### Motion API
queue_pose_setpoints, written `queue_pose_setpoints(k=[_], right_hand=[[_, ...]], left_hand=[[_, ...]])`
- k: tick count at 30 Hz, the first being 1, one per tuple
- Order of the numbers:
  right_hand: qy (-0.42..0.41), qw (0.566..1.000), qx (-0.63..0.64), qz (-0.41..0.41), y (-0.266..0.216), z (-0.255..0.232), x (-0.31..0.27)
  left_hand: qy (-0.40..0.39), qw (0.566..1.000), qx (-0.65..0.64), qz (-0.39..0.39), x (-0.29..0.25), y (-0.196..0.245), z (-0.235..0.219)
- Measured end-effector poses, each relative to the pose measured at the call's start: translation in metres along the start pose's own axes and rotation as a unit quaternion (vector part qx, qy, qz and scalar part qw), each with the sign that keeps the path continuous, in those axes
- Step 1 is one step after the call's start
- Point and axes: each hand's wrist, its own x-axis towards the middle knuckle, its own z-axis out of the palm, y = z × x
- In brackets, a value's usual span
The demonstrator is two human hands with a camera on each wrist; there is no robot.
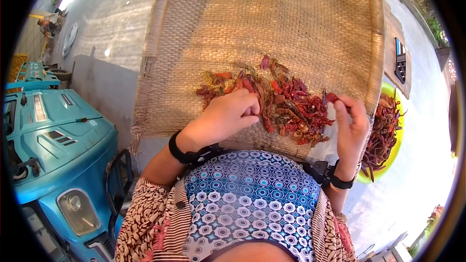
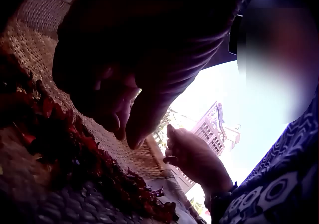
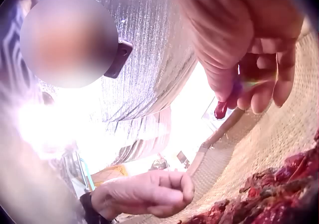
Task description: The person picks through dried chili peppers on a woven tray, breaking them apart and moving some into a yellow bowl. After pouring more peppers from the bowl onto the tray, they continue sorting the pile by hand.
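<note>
Dried red chillies [image 1: 296,102] lie in a loose heap on a woven mat [image 1: 272,24] in front of the person. Above the left part of the heap is the left hand [image 1: 230,114], its fingers curled in; no chilli shows between them in the right wrist view, where the left hand [image 3: 144,191] appears low. At the heap's right edge the right hand [image 1: 353,119] pinches a small dried chilli [image 3: 220,110] between thumb and fingers. In the left wrist view the left hand is dark and hides part of the mat.
A yellow-green basin [image 1: 386,167] full of dried chillies [image 1: 383,136] stands right of the mat. Beyond it a dark phone-like device [image 1: 400,60] lies on a board [image 1: 397,29]. A turquoise vehicle [image 1: 58,131] is close on the left.
</note>
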Motion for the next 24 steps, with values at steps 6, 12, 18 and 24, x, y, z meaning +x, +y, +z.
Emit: queue_pose_setpoints(k=[6, 12, 18, 24], right_hand=[[0.266, 0.872, -0.409, 0.038, 0.062, -0.077, -0.001], [0.161, 0.985, -0.031, 0.048, 0.046, -0.038, -0.009], [-0.147, 0.973, -0.079, -0.16, -0.013, 0.036, 0.004], [-0.174, 0.964, -0.037, -0.197, -0.018, 0.057, 0.003]], left_hand=[[0.057, 0.981, 0.186, 0.015, -0.001, -0.009, 0.02], [0.096, 0.977, 0.184, 0.055, -0.001, -0.012, 0.02], [0.1, 0.974, 0.196, 0.056, -0.004, -0.003, 0.015], [0.114, 0.978, 0.164, 0.067, -0.005, -0.01, 0.016]])
